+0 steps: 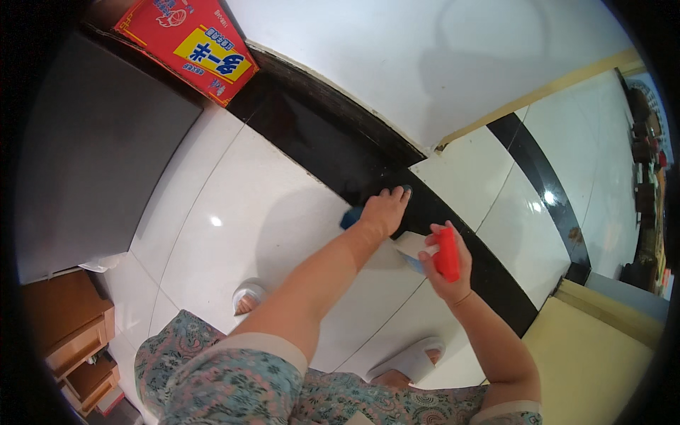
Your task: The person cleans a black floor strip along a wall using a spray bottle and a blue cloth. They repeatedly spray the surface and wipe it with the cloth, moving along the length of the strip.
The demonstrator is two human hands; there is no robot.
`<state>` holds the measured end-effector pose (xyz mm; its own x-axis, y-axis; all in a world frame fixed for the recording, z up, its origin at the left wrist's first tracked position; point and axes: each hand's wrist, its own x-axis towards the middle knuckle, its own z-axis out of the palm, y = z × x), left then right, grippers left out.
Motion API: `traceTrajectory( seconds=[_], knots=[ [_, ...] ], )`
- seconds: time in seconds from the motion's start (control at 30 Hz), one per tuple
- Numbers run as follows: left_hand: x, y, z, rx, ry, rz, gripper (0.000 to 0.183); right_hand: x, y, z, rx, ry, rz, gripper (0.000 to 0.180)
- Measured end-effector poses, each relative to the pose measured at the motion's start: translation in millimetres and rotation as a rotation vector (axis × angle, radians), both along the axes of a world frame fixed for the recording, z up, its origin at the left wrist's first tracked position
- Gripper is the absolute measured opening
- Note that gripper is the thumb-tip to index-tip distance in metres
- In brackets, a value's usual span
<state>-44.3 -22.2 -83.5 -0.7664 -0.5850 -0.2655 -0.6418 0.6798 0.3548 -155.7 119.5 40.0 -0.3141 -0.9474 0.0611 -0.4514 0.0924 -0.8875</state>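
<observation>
My left hand (383, 212) presses down on a dark blue cloth (350, 217) on the black tile strip (313, 149) of the floor. Bits of the cloth show beside the wrist and past the fingertips; the rest is under the palm. To its right, my right hand (456, 265) is closed around the neck of a spray bottle with a red trigger head (447, 255). The bottle's whitish body (411, 247) tilts towards the left hand, just above the floor or touching it; I cannot tell which.
A red cardboard box (186, 48) stands by the wall at the upper left, beside a large grey panel (101, 143). The white wall's corner (430, 151) juts in ahead. Wooden drawers (79, 340) stand lower left, a pale yellow surface (589, 356) lower right. White slippers (409, 361) are on my feet.
</observation>
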Motion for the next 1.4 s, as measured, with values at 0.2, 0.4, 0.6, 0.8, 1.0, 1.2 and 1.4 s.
traceTrajectory(
  seconds=[0.2, 0.4, 0.6, 0.8, 1.0, 1.2, 1.4],
  knots=[
    [22, -77, 9, -0.174, -0.131, 0.112, 0.051, 7, 0, -18, -0.162, 0.149, -0.011, 0.039],
    [79, -165, 15, -0.147, -0.393, 0.5, 0.05, 12, -3, -14, -0.209, 0.235, 0.053, 0.039],
    [-15, -55, 0, 0.108, -0.101, 0.315, 0.028, 13, -6, -28, -0.234, 0.207, 0.069, 0.042],
    [-38, 4, -4, 0.159, 0.128, 0.104, 0.048, 9, -2, -8, -0.049, -0.053, 0.009, 0.038],
    [49, -61, 11, -0.022, -0.067, 0.121, 0.052, -4, 17, 19, 0.048, -0.393, -0.168, 0.041],
    [135, -85, 3, -0.084, -0.194, 0.437, 0.058, 2, 12, 33, 0.037, -0.379, -0.142, 0.042],
    [69, -16, -13, 0.456, 0.214, 0.385, 0.048, 28, -4, 36, 0.041, -0.38, -0.031, 0.042]
  ],
)
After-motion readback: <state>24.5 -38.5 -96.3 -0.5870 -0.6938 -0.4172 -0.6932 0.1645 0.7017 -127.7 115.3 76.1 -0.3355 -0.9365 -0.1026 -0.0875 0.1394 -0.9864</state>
